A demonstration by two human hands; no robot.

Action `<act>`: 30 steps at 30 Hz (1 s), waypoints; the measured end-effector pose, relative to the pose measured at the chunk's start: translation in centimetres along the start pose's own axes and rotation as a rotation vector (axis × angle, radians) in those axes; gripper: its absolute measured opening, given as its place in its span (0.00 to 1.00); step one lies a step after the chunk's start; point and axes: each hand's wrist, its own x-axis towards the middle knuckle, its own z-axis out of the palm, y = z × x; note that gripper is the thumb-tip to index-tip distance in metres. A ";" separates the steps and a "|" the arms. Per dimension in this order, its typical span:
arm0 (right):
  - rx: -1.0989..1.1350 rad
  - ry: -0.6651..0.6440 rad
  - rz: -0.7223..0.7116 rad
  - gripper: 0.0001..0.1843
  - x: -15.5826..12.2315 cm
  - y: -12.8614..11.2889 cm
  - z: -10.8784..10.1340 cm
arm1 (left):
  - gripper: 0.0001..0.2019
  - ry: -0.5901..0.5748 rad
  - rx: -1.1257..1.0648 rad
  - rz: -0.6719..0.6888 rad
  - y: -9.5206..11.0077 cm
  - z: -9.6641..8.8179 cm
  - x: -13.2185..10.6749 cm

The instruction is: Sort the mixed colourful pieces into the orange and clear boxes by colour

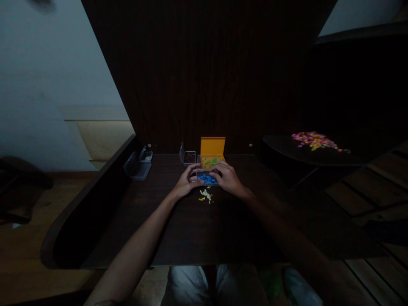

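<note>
Both my hands rest on a small clear box (207, 179) filled with blue pieces, in the middle of a dark wooden table (178, 229). My left hand (186, 182) grips the box's left side with curled fingers. My right hand (227, 177) curls round its right side and top. Just in front of the box lies a small scatter of yellow and white pieces (205, 195). Behind it stands an orange box (212, 154) with its lid up, holding green and orange pieces.
A small clear box with dark contents (188, 156) sits left of the orange box. An open clear case (140, 165) lies at the table's back left. A heap of pink and yellow pieces (314, 140) lies on a dark round surface to the right.
</note>
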 end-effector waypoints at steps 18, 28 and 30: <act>-0.009 0.293 0.079 0.13 -4.7 1.6 -0.5 | 0.32 0.086 0.006 0.009 0.2 0.4 -0.4; 0.010 0.185 -0.021 0.13 -5.4 2.2 0.3 | 0.26 0.491 0.221 0.006 2.5 -0.9 -7.0; 0.008 0.181 -0.019 0.12 -5.5 2.3 0.4 | 0.28 0.617 0.313 -0.030 2.7 -1.8 -8.4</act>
